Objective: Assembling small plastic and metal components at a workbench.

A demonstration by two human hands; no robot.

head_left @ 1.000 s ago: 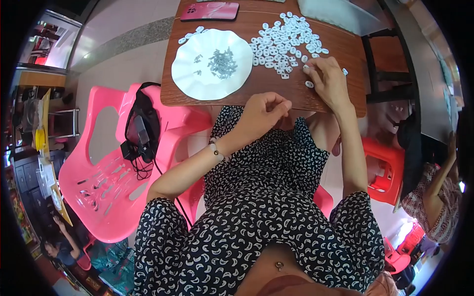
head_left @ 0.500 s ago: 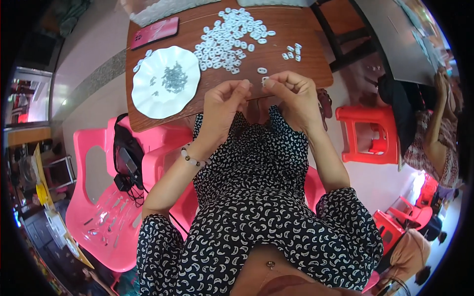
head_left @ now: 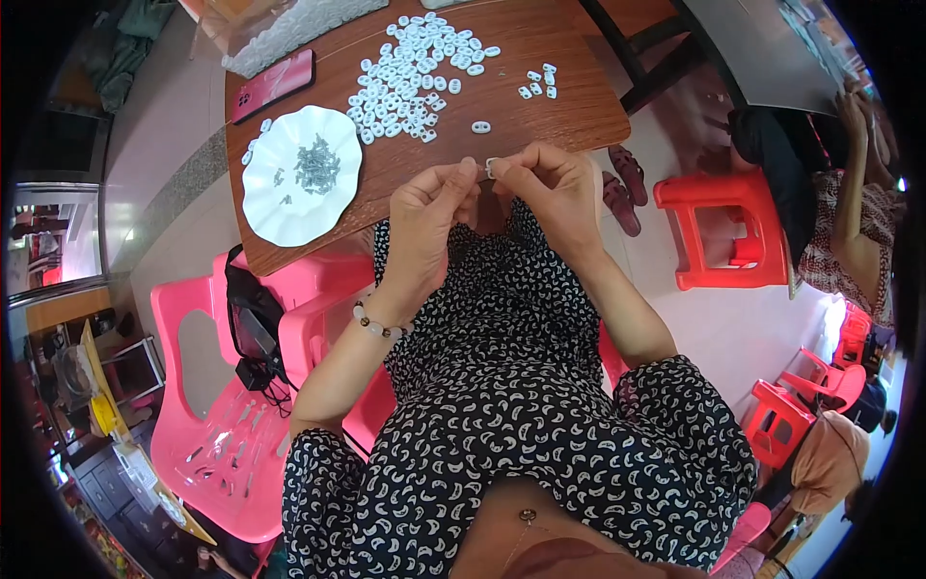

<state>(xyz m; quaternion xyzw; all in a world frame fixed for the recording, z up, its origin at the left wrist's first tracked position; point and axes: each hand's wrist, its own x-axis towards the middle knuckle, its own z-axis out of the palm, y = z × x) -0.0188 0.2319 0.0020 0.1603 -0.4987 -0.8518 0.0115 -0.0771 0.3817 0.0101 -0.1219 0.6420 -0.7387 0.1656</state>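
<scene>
1. The left hand (head_left: pixel 424 217) and right hand (head_left: pixel 550 188) pinch one small white plastic piece (head_left: pixel 492 166) between their fingertips, just off the near edge of the brown wooden desk (head_left: pixel 540 96)
2. A heap of white plastic pieces (head_left: pixel 410 72) lies toward the desk's far edge; a scalloped white plate (head_left: pixel 260 198) sits at its left near corner

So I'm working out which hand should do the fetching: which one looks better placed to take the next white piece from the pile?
Probably the right hand. It sits nearer the loose white pieces at the table's right side, while the left hand lies closer to the white plate. Both hands now pinch one small white piece together.
</scene>
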